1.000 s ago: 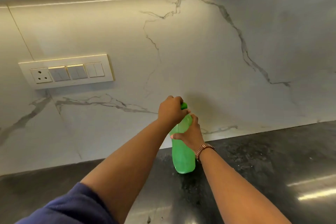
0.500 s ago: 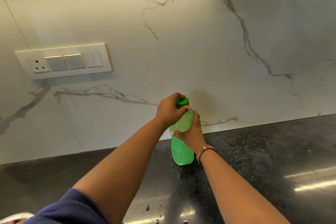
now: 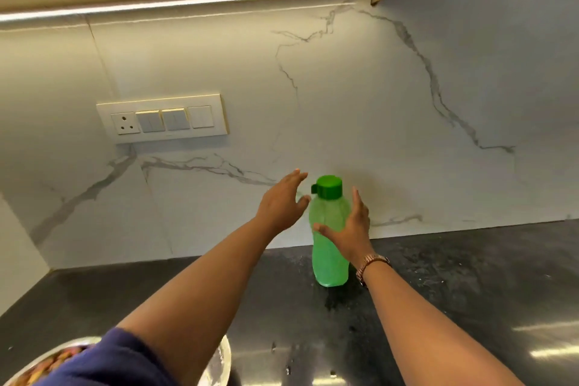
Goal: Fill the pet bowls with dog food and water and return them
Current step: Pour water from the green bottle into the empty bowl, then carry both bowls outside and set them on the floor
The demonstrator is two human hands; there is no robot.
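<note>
A person's right hand [image 3: 346,230] rests spread against the right side of a green water bottle [image 3: 330,241], thumb across its front and fingers behind, cupping the bottle more than clenching it. The left hand [image 3: 283,204] hovers just beside the bottle's shoulder on the other side, fingers splayed and holding nothing. The bottle stands upright on the dark stone counter [image 3: 454,285], long axis vertical, its green cap [image 3: 328,186] seated on top, close to the marble-pattern wall [image 3: 344,103]. The cap sits between and slightly above the two hands, a little nearer the left one. At the lower left, partly hidden by a blue sleeve [image 3: 103,360], the rim of a bowl [image 3: 224,360] shows brownish pieces that look like dog food. The bottle seems to be set down for now; carrying the bowls back likely comes next.
</note>
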